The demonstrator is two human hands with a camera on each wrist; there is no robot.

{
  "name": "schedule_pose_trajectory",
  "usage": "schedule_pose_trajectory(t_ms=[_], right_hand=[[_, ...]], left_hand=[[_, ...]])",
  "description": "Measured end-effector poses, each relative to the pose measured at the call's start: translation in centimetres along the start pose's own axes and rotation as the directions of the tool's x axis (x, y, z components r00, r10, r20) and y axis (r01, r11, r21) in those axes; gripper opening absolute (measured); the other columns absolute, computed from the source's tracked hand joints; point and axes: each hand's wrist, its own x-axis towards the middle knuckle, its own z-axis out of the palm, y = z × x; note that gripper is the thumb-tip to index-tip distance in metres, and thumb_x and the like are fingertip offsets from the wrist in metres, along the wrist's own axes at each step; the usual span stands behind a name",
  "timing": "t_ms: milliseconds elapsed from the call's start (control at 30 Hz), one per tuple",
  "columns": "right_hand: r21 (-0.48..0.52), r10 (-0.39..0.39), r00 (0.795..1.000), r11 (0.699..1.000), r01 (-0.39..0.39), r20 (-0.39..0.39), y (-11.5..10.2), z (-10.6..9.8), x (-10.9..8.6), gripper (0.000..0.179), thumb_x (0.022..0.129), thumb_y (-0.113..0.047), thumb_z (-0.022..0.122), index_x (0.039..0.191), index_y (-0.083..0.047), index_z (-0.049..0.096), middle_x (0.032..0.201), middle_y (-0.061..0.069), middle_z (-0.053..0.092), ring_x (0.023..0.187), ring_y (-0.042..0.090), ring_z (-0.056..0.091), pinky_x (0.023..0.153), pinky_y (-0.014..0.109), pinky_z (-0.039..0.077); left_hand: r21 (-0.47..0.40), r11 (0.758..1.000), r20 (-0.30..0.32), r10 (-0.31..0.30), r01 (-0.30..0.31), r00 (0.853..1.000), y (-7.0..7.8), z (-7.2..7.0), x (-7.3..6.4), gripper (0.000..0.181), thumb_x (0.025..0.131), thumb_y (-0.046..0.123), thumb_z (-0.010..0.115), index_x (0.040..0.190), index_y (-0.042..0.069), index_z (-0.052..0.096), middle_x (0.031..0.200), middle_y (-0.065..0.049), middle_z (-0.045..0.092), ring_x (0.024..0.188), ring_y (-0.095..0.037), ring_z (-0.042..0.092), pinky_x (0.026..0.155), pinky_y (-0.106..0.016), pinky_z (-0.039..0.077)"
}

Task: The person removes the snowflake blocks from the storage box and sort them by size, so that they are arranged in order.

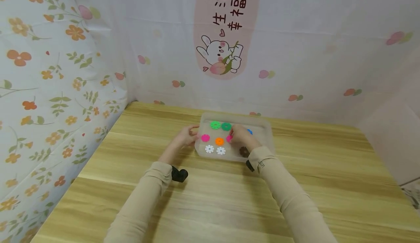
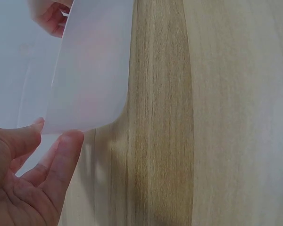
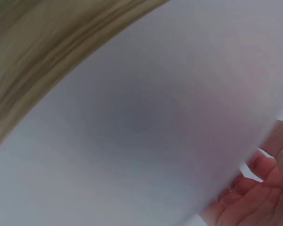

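Note:
A translucent plastic box (image 1: 234, 158) stands toward the back of the table, holding several toothed snowflake building discs. My left hand (image 1: 187, 136) pinches the box's left rim between thumb and fingers, as the left wrist view shows at the wall (image 2: 96, 70). Inside the box my right hand (image 1: 242, 135) reaches down and pinches a pink disc (image 1: 229, 138), partly covered by the fingers. Left of it lie an orange disc (image 1: 219, 141) and another pink disc (image 1: 205, 138). In the right wrist view the cloudy wall (image 3: 132, 136) hides the fingertips.
Light green (image 1: 215, 125) and dark green (image 1: 226, 126) discs lie along the box's back. Two white discs, one a white disc (image 1: 209, 149), sit at the front. A brown disc (image 1: 244, 151) and a blue disc (image 1: 250, 131) are partly hidden. Patterned cloth (image 1: 157, 53) hangs behind the table.

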Motion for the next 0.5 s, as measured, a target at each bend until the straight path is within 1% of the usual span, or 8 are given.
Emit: schedule_pose_trajectory(t_ms=[33,100,233,300,367,433,467,500], right_hand=[[-0.006,0.035,0.999,0.999,-0.035,0.022,-1.4,-0.6,-1.5,0.031,0.078,-0.003,0.067,0.105,0.006,0.055,0.103,0.017,0.057,0.087,0.024,0.051,0.08,0.033,0.048],[-0.009,0.013,1.0,1.0,-0.013,0.008,-2.2,-0.9,-2.6,0.026,0.078,0.0,0.065,0.101,0.006,0.055,0.1,0.016,0.057,0.083,0.023,0.05,0.074,0.03,0.048],[0.002,0.008,1.0,1.0,-0.008,0.002,-2.2,-0.9,-2.6,0.021,0.076,0.005,0.065,0.094,0.003,0.054,0.095,0.014,0.055,0.078,0.02,0.047,0.064,0.025,0.044],[0.028,0.006,1.0,1.0,-0.006,0.004,-2.2,-1.1,-2.9,0.02,0.076,0.008,0.064,0.092,0.002,0.054,0.093,0.013,0.054,0.076,0.019,0.046,0.059,0.022,0.041],[0.061,-0.003,1.0,0.998,0.002,0.01,-2.3,-1.3,-3.2,0.021,0.076,0.011,0.061,0.094,0.001,0.054,0.094,0.014,0.055,0.075,0.019,0.046,0.058,0.02,0.04],[0.09,-0.028,1.0,0.996,0.027,0.005,-2.4,-1.7,-3.6,0.024,0.076,0.013,0.059,0.096,0.001,0.055,0.094,0.015,0.057,0.076,0.02,0.048,0.058,0.02,0.041],[0.103,-0.043,0.999,0.994,0.043,0.001,-2.5,-1.9,-3.9,0.025,0.075,0.014,0.059,0.097,0.002,0.056,0.093,0.015,0.057,0.076,0.02,0.049,0.058,0.02,0.041],[0.107,-0.064,0.998,0.992,0.064,-0.008,-2.6,-2.1,-4.1,0.025,0.075,0.013,0.059,0.097,0.003,0.057,0.091,0.015,0.058,0.076,0.02,0.05,0.059,0.02,0.042]], left_hand=[[0.002,1.0,0.0,-0.003,0.003,1.0,0.0,0.1,0.0,0.052,0.093,0.0,0.046,0.142,0.006,0.03,0.132,-0.028,0.045,0.112,-0.038,0.054,0.084,-0.041,0.052],[0.008,1.0,-0.003,-0.005,0.005,1.0,0.1,0.1,0.0,0.052,0.093,0.001,0.047,0.142,0.006,0.03,0.132,-0.028,0.045,0.111,-0.038,0.055,0.083,-0.039,0.053],[-0.009,1.0,-0.006,-0.017,0.017,1.0,0.0,0.2,0.0,0.051,0.093,0.0,0.046,0.142,0.008,0.031,0.132,-0.027,0.046,0.112,-0.037,0.054,0.084,-0.039,0.053],[-0.009,1.0,-0.004,-0.016,0.016,1.0,-0.3,0.2,0.4,0.052,0.093,-0.001,0.046,0.141,0.008,0.031,0.131,-0.027,0.047,0.112,-0.036,0.055,0.084,-0.039,0.053],[-0.023,1.0,0.01,0.009,-0.009,1.0,-0.8,0.1,0.6,0.052,0.093,0.0,0.047,0.141,0.01,0.032,0.131,-0.024,0.048,0.11,-0.033,0.056,0.085,-0.039,0.052],[-0.031,0.998,0.024,0.047,-0.046,0.999,-2.7,-0.1,2.7,0.053,0.092,0.003,0.051,0.141,0.012,0.034,0.126,-0.024,0.052,0.102,-0.03,0.061,0.078,-0.037,0.055],[-0.035,0.998,0.039,0.059,-0.058,0.997,-3.8,-0.3,3.8,0.054,0.091,0.006,0.053,0.141,0.014,0.033,0.126,-0.022,0.054,0.1,-0.029,0.062,0.077,-0.037,0.055],[-0.042,0.997,0.04,0.069,-0.067,0.997,-4.9,-0.4,5.2,0.055,0.09,0.008,0.055,0.141,0.017,0.034,0.123,-0.02,0.056,0.095,-0.026,0.064,0.073,-0.036,0.056]])
